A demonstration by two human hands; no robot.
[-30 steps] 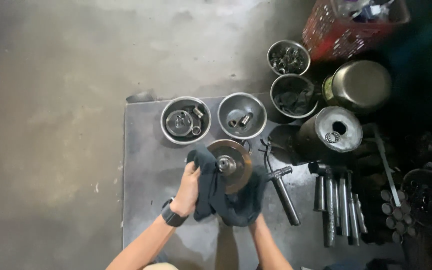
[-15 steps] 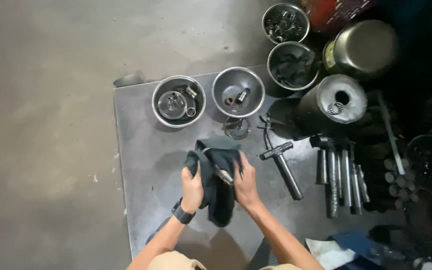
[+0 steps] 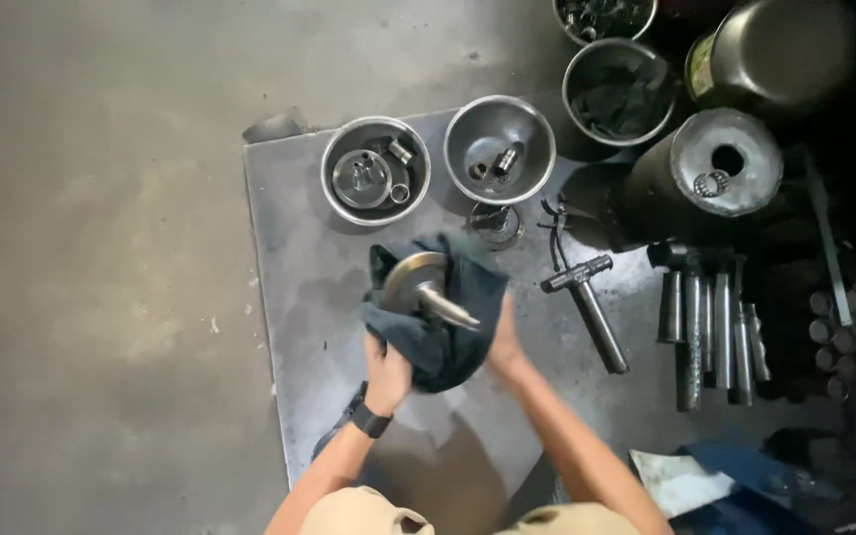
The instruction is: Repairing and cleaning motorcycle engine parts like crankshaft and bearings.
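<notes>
Head view: hands [image 3: 443, 357] gripping rag-wrapped disc [image 3: 413, 282] over metal sheet [image 3: 294, 248], concrete floor [image 3: 101, 248].

Your dark rag [image 3: 443, 327] covers most fingers of your left hand [image 3: 385, 372] and right hand [image 3: 503, 347] and the rear of the metal disc [image 3: 410, 282]. The top edge crops the far bowl [image 3: 601, 18]; its small contents stay indistinct.

A mechanic's workshop. A greasy steel sheet [image 3: 289, 297] lies on the stained concrete floor [image 3: 101, 248], with bowls [image 3: 375, 170] of small metal parts at 12 o'clock. Sockets [image 3: 710, 327] and cylinders [image 3: 715, 173] crowd 2 o'clock.
</notes>
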